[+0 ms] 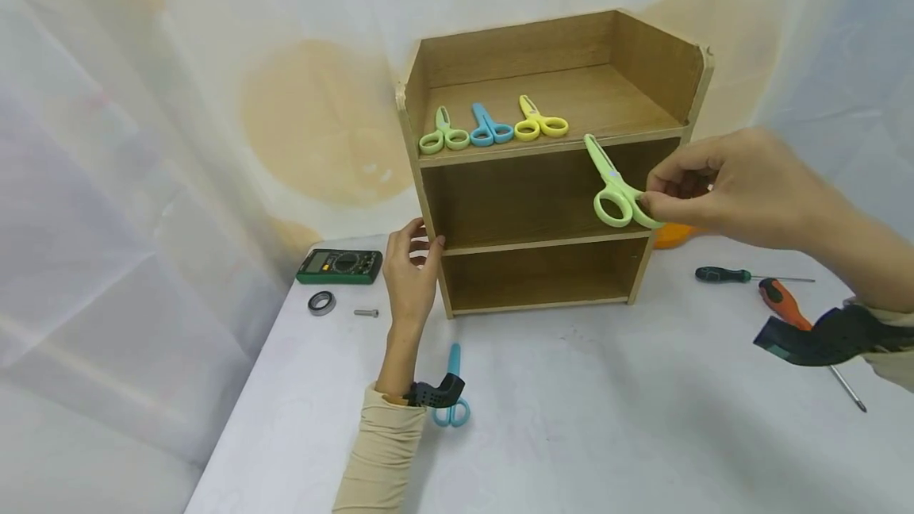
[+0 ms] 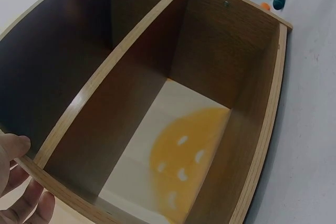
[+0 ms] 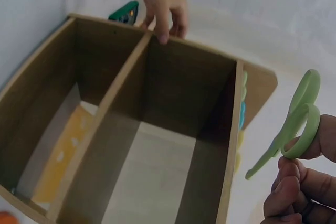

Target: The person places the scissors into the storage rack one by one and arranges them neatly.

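Observation:
My right hand [image 1: 750, 185] pinches a pair of light green scissors [image 1: 612, 190] by one handle loop, in front of the shelf's right side. The blades point up and to the left. My left hand [image 1: 414, 272] grips the left side edge of the wooden shelf [image 1: 543, 248], thumb at the front. On the top board lie green scissors [image 1: 443, 133], blue scissors [image 1: 489, 127] and yellow scissors [image 1: 539, 119] in a row. In the right wrist view the held scissors [image 3: 294, 121] hang clear of the shelf.
Blue scissors [image 1: 454, 411] lie on the table, partly behind the left wrist strap. To the left are a multimeter [image 1: 339, 266], a ring bearing [image 1: 322, 303] and a bolt [image 1: 366, 312]. Right of the shelf lie a green screwdriver [image 1: 723, 274], an orange screwdriver [image 1: 784, 304] and an orange object [image 1: 671, 235].

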Demonstrator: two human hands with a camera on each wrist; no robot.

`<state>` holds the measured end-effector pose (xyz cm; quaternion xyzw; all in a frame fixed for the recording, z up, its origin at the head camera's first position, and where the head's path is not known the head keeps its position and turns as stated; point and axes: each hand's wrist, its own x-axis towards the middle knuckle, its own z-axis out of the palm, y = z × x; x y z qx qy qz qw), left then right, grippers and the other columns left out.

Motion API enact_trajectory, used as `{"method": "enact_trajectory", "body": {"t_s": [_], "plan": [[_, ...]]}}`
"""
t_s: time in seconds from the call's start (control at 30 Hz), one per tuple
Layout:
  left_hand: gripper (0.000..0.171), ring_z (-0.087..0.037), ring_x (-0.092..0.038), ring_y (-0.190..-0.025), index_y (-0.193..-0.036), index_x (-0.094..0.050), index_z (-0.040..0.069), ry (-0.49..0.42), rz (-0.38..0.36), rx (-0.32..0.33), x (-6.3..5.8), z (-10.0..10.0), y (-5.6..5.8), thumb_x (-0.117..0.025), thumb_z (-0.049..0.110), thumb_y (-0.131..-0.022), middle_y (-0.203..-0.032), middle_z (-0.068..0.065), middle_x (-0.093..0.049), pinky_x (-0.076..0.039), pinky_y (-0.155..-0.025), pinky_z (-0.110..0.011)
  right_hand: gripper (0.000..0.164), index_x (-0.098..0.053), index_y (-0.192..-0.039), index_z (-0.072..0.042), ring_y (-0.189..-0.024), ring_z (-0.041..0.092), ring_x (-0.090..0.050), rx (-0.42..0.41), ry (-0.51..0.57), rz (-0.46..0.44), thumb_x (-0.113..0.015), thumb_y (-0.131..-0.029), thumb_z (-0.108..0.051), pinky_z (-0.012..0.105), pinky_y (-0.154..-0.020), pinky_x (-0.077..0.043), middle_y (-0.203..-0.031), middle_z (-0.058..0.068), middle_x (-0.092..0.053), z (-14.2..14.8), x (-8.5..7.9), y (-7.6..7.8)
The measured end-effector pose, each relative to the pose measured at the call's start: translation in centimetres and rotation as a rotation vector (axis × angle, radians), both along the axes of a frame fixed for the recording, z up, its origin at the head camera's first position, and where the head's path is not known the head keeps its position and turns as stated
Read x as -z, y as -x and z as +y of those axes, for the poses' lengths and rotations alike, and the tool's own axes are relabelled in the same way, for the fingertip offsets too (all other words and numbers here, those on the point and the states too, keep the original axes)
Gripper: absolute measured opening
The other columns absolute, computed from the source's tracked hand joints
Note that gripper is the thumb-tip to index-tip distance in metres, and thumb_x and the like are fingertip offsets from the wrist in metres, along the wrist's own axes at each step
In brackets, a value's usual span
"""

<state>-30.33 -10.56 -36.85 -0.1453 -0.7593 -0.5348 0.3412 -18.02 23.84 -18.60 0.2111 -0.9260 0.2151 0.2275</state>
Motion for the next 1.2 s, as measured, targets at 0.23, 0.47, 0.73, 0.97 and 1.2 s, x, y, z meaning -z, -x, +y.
{"method": "enact_trajectory", "body": {"t_s": [0.23, 0.47, 0.73, 0.97, 1.2], "plan": [[0.04, -0.017, -0.064, -0.096, -0.132, -0.06, 0.007, -0.005, -0.015, 0.005, 0.3, 0.2, -0.2, -0.071, 0.019, -0.095, -0.116, -0.007, -0.059, -0.055, -0.075, -0.036, 0.009, -0.073, -0.077, -0.015, -0.055, 0.012, -0.05, 0.029, -0.035, -0.01, -0.078, -0.083, -0.012, 0.021, -0.05, -0.036, -0.065, -0.003, -0.063, 0.4, -1.1, 2.3], [0.04, -0.017, -0.064, -0.096, -0.132, -0.06, 0.007, 0.006, 0.0, 0.003, 0.1, 0.2, -0.2, -0.07, 0.02, -0.095, -0.116, -0.007, -0.06, -0.056, -0.075, -0.036, 0.008, -0.074, -0.079, -0.008, -0.06, 0.016, -0.052, 0.068, -0.132, -0.01, -0.075, -0.084, -0.015, 0.022, -0.049, -0.037, -0.068, -0.001, -0.066, 0.3, -2.8, 5.5], [0.04, -0.019, -0.065, -0.096, -0.132, -0.061, 0.008, -0.005, -0.003, 0.004, 0.1, 0.0, -0.7, -0.07, 0.019, -0.095, -0.115, -0.007, -0.06, -0.056, -0.074, -0.038, 0.017, -0.075, -0.082, -0.005, -0.064, 0.022, -0.054, 0.087, -0.276, -0.128, -0.071, -0.088, -0.02, 0.031, -0.052, -0.042, -0.069, 0.003, -0.067, -0.7, -4.7, 8.4], [0.039, -0.026, -0.065, -0.097, -0.131, -0.06, 0.006, -0.009, 0.009, 0.011, -0.2, -0.1, -0.8, -0.069, 0.017, -0.095, -0.115, -0.009, -0.059, -0.056, -0.075, -0.045, 0.021, -0.074, -0.086, 0.001, -0.069, 0.028, -0.055, 0.141, -0.361, -0.204, -0.066, -0.091, -0.018, 0.034, -0.053, -0.045, -0.072, 0.009, -0.065, -1.0, -5.9, 9.7], [0.039, -0.021, -0.065, -0.096, -0.131, -0.06, 0.006, 0.001, 0.001, 0.001, 0.0, -0.1, -0.6, -0.07, 0.018, -0.095, -0.115, -0.008, -0.059, -0.056, -0.075, -0.042, 0.021, -0.073, -0.088, 0.002, -0.073, 0.03, -0.055, 0.172, -0.369, -0.212, -0.064, -0.093, -0.016, 0.035, -0.056, -0.045, -0.077, 0.013, -0.064, -1.3, -5.9, 10.7]]}}
